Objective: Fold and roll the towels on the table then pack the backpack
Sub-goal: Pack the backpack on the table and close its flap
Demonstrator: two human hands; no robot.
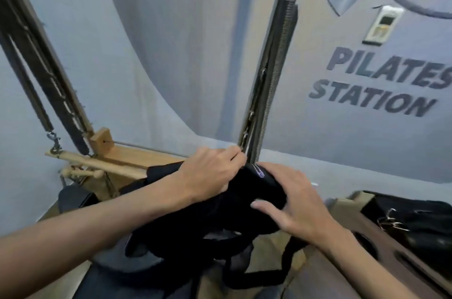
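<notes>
Our left hand [210,171] gripping the top of the black backpack [247,203], our right hand [293,201] clasping its side, metal spring post [271,78] rising just behind, wooden bar [97,164] left, black bag [415,220] right

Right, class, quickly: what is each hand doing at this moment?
Left hand: fingers curled, gripping the top of the black backpack.
Right hand: fingers wrapped over the backpack's top, holding it.
</notes>
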